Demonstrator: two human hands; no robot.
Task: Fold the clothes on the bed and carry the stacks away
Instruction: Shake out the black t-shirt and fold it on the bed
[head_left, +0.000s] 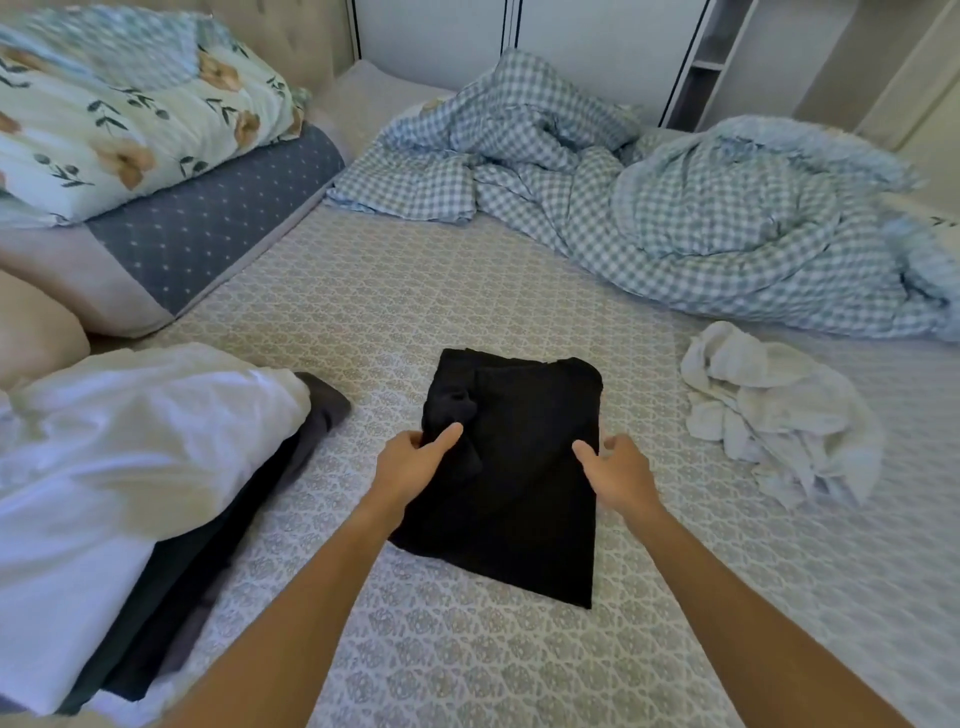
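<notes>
light: soft, even daylight, source unseen | shadows: faint, under the forearms | glare: white garment (104, 467) at left nearly blown out | focus: centre fairly sharp, slight softness overall | edges: wide-angle bending, wardrobe (571, 52) lines lean, corners smeared

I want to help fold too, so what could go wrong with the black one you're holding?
The left hand pinches a bunched lump at the edge of the black garment; folding now could trap that wrinkle inside. The right hand only touches the other edge, so a pull from one side might drag the garment crooked. Also, the stack of clothes on the left slants and reaches the bed's near edge, so a bump might tip it off.
</notes>
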